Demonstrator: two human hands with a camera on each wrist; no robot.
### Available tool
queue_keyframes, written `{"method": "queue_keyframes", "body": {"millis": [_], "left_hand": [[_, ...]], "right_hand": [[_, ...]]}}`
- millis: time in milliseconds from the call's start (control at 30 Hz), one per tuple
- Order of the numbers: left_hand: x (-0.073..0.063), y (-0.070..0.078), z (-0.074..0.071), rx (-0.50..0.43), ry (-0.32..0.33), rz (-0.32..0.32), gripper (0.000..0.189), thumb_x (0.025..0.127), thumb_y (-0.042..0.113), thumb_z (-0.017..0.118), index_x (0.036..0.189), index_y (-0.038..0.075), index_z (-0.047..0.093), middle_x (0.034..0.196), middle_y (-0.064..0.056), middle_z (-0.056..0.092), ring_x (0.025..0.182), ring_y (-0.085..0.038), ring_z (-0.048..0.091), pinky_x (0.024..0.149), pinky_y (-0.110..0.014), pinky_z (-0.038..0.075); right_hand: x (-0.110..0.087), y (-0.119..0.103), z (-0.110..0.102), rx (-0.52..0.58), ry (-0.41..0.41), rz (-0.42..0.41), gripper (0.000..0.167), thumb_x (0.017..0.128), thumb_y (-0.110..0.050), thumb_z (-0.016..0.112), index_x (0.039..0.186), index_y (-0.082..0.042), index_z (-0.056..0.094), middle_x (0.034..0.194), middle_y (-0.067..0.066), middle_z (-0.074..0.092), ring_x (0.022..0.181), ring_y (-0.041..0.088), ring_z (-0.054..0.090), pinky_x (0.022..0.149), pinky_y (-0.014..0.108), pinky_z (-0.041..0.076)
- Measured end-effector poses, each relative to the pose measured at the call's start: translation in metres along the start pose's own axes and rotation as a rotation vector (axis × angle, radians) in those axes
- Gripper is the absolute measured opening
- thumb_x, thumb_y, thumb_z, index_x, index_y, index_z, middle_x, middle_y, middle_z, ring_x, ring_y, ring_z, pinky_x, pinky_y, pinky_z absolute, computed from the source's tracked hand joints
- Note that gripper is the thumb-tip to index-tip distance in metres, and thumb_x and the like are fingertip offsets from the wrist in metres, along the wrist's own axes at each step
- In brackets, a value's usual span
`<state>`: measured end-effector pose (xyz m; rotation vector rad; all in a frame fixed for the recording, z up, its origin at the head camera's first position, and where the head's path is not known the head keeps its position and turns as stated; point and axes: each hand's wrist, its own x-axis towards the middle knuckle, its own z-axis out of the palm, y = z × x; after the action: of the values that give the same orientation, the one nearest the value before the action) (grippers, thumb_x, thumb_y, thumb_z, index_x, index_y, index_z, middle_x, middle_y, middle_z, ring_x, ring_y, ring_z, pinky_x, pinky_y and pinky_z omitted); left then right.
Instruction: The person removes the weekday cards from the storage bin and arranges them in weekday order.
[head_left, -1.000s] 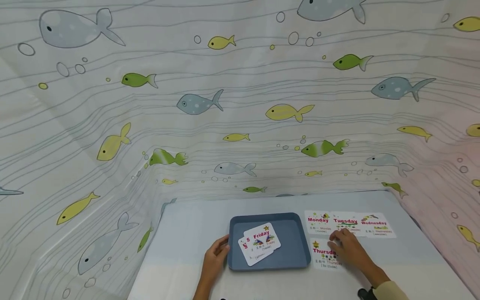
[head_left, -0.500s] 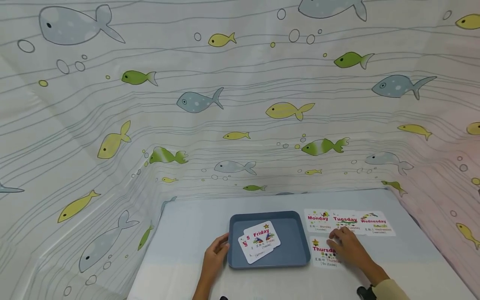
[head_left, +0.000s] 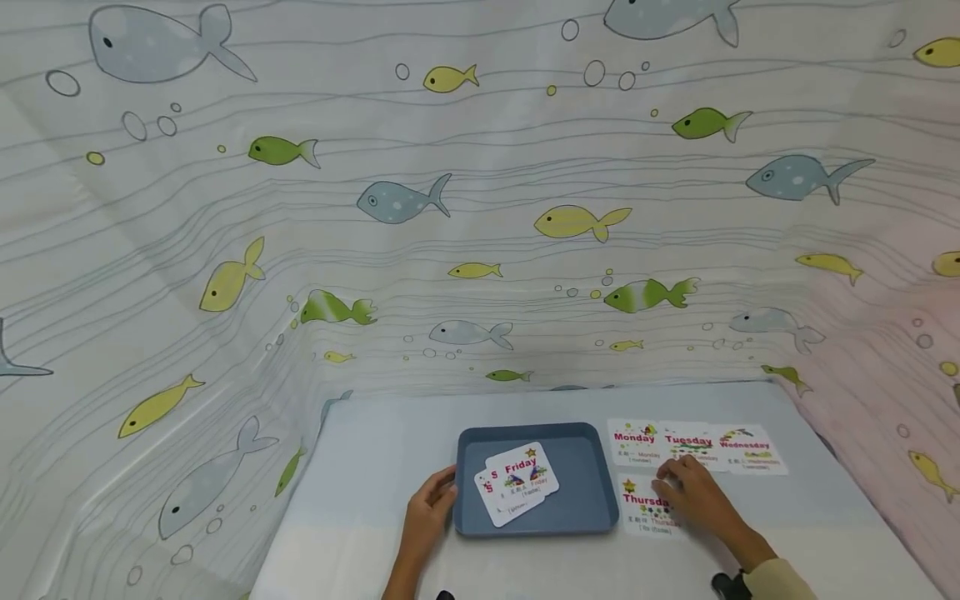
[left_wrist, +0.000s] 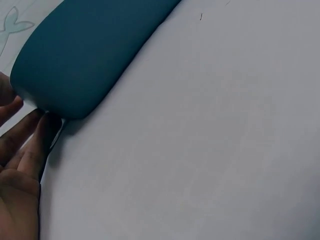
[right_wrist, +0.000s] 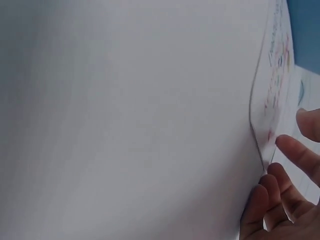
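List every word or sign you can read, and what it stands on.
"Monday": Monday card, top row left
"Tuesday": Tuesday card, next to it
"Wednesday": Wednesday card, top row right
"Thursda": Thursday card, last letter behind the right hand
"Friday": Friday card, in the tray
"S", twice: cards under Friday
Most day names repeat smaller; other lines too small to read.

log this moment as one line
left hand: at left side of tray | right hand: at Thursday card | Friday card: atop pile in tray
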<state>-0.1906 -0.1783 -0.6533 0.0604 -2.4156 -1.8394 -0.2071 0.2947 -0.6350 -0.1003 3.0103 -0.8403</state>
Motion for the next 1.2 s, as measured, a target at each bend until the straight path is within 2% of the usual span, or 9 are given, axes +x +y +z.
{"method": "queue_keyframes", "body": {"millis": [167,300,467,600,767,933,1067,1200], "left_hand": [[0.002,0.002,0.0,0.006,0.002,-0.02,0.034,0.098,0.025,0.065,0.131,0.025,0.063,0.134,-0.002,0.065,0.119,-0.018,0.066,0.093,-0.015,0.051],[0.0,0.0,0.001,0.024,0.011,-0.02,0.034,0.098,0.025,0.065,0.132,0.025,0.063,0.134,-0.002,0.065,0.119,-0.019,0.066,0.093,-0.017,0.052],[-0.001,0.001,0.001,0.037,0.01,-0.009,0.034,0.099,0.026,0.063,0.132,0.022,0.063,0.133,-0.005,0.066,0.116,-0.017,0.067,0.092,-0.019,0.054],[-0.001,0.001,0.002,0.04,0.013,0.001,0.034,0.099,0.026,0.063,0.132,0.021,0.063,0.133,-0.005,0.066,0.115,-0.017,0.068,0.092,-0.019,0.054],[0.0,0.002,0.001,0.04,0.02,0.005,0.033,0.099,0.024,0.064,0.132,0.021,0.064,0.133,-0.006,0.066,0.114,-0.017,0.068,0.091,-0.017,0.054],[0.001,0.003,0.001,0.035,0.004,0.016,0.034,0.1,0.025,0.062,0.133,0.02,0.063,0.134,-0.006,0.065,0.115,-0.016,0.068,0.092,-0.018,0.054],[0.0,0.005,0.001,0.013,0.006,-0.018,0.033,0.098,0.024,0.064,0.131,0.024,0.064,0.132,-0.002,0.066,0.114,-0.013,0.068,0.091,-0.017,0.053],[-0.001,0.004,0.0,0.013,0.01,-0.018,0.033,0.098,0.024,0.064,0.131,0.023,0.064,0.132,-0.003,0.067,0.113,-0.014,0.068,0.09,-0.017,0.054]], "right_hand": [[-0.002,0.001,-0.006,0.069,-0.012,-0.019,0.015,0.094,-0.026,0.069,0.101,-0.013,0.071,0.096,0.001,0.056,0.082,0.012,0.049,0.07,0.026,0.044],[-0.002,0.002,-0.011,0.13,-0.039,0.011,0.024,0.096,-0.03,0.066,0.107,-0.009,0.069,0.102,0.005,0.059,0.085,0.013,0.053,0.072,0.025,0.047],[0.002,0.001,-0.014,0.129,-0.011,0.023,0.029,0.097,-0.029,0.065,0.113,-0.005,0.065,0.106,0.008,0.061,0.087,0.015,0.057,0.073,0.03,0.049],[0.007,-0.006,-0.017,0.142,0.031,-0.024,0.026,0.096,-0.024,0.067,0.114,-0.005,0.064,0.102,0.005,0.064,0.087,0.015,0.059,0.073,0.031,0.05],[0.014,-0.019,-0.019,0.155,0.053,-0.122,0.026,0.096,-0.02,0.068,0.117,-0.005,0.064,0.101,0.001,0.066,0.089,0.015,0.064,0.074,0.031,0.053],[0.019,-0.03,-0.019,0.185,0.028,-0.141,0.033,0.095,-0.021,0.069,0.123,-0.006,0.062,0.107,0.003,0.07,0.096,0.019,0.068,0.077,0.029,0.056],[0.022,-0.037,-0.019,0.219,0.0,-0.157,0.036,0.094,-0.022,0.07,0.125,-0.005,0.061,0.114,0.009,0.07,0.103,0.025,0.068,0.078,0.027,0.057],[0.025,-0.046,-0.02,0.25,-0.029,-0.163,0.039,0.093,-0.026,0.071,0.126,-0.006,0.061,0.119,0.01,0.068,0.109,0.029,0.067,0.082,0.027,0.057]]}}
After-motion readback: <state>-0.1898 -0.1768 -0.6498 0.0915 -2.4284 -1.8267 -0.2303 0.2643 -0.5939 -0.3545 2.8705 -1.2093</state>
